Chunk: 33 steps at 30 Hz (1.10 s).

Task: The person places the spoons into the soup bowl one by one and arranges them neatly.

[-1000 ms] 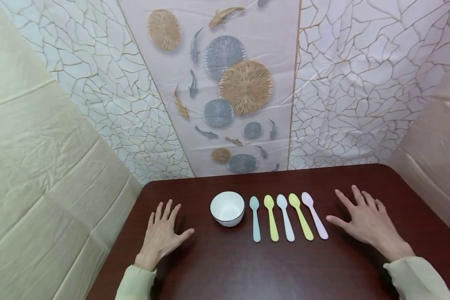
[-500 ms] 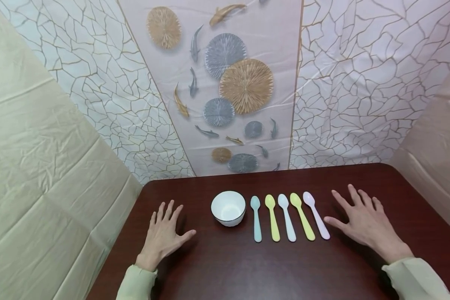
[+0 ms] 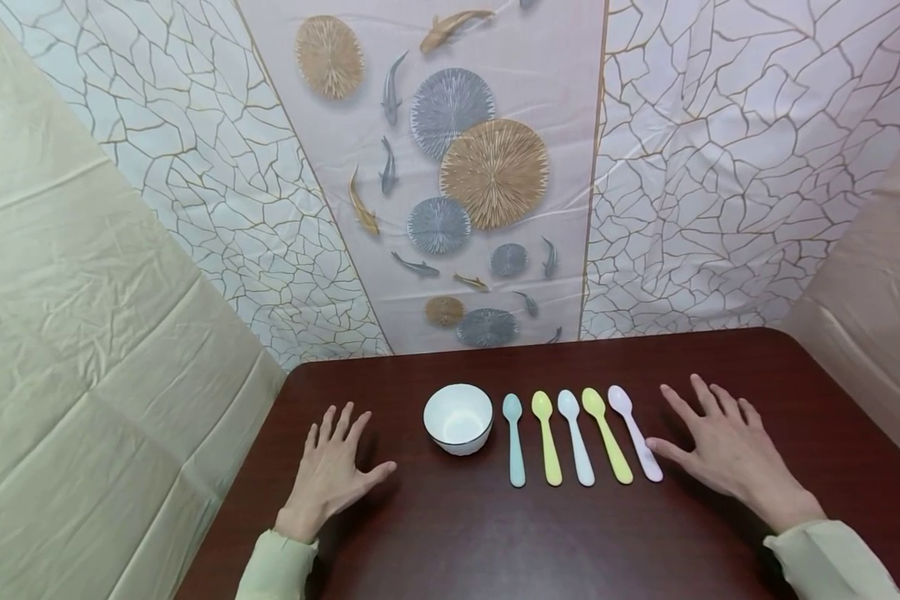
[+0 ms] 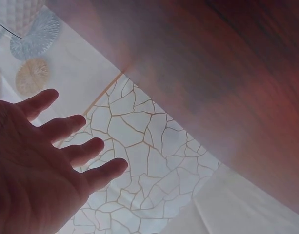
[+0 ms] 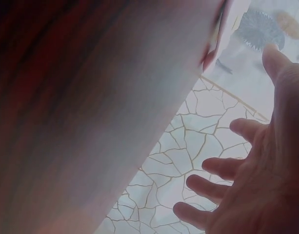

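My left hand (image 3: 330, 475) hovers over the left part of the table, fingers spread, holding nothing. To its right stands a white bowl (image 3: 459, 421) with a dark rim. Beside the bowl lies a row of spoons: a teal spoon (image 3: 514, 442), a yellow spoon (image 3: 547, 442), a pale blue spoon (image 3: 577, 442), another yellow spoon (image 3: 609, 442) and a pink spoon (image 3: 636, 437). My right hand (image 3: 735, 458) is spread at the right, thumb tip close to the pink spoon's handle; contact cannot be told. Both wrist views show the left palm (image 4: 37, 170) and right palm (image 5: 266, 180) with nothing held.
The dark red-brown table (image 3: 495, 542) has rounded far corners. Behind it hangs a patterned cloth (image 3: 450, 275) with fish and round shapes. Pale padded-looking walls (image 3: 105, 375) stand on the left and right.
My right hand has shifted slightly left, its thumb now nearer the pink spoon. My left hand has drifted a little to the right. The bowl and spoons keep their arrangement.
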Motion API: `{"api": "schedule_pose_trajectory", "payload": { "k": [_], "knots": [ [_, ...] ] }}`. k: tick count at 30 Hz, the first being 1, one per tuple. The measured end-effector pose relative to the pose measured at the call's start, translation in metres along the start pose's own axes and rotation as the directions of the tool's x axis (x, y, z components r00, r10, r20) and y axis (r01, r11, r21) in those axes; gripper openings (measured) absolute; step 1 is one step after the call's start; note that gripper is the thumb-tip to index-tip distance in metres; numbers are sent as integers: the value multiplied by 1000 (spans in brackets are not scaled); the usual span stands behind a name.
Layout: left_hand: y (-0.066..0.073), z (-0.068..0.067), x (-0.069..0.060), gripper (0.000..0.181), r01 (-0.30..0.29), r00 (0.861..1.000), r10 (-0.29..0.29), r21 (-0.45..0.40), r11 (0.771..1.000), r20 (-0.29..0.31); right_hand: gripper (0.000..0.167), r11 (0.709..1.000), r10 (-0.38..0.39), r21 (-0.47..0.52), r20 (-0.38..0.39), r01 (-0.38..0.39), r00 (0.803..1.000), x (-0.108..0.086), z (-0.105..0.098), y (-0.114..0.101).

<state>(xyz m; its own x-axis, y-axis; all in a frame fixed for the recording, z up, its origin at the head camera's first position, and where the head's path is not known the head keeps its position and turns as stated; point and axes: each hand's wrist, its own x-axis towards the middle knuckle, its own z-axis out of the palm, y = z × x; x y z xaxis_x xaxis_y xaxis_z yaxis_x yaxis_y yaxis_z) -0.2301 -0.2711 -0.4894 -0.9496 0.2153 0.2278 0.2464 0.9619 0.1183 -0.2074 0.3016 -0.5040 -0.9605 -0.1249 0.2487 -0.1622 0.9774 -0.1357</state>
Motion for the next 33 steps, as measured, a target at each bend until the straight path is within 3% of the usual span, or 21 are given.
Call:
{"api": "schedule_pose_trajectory", "payload": {
  "k": [12,18,23,27,33],
  "knots": [
    [1,-1,1,95,7,1000,-7,-31,1000,3,92,1000,12,4,35,-12,999,-1,-5,-5],
    [2,-2,1,95,38,999,-34,-121,992,37,93,999,26,32,30,-27,999,-4,-5,-8],
    [2,-1,0,94,49,999,-43,-192,980,32,93,998,29,58,10,-29,1000,-4,-4,-10],
    [4,-1,0,95,74,997,-67,-256,964,36,90,997,36,70,-1,-36,999,-5,-4,-12],
    [10,-4,4,100,113,993,-90,-382,917,77,75,995,43,94,0,-43,999,-5,-6,-15]
  ]
}}
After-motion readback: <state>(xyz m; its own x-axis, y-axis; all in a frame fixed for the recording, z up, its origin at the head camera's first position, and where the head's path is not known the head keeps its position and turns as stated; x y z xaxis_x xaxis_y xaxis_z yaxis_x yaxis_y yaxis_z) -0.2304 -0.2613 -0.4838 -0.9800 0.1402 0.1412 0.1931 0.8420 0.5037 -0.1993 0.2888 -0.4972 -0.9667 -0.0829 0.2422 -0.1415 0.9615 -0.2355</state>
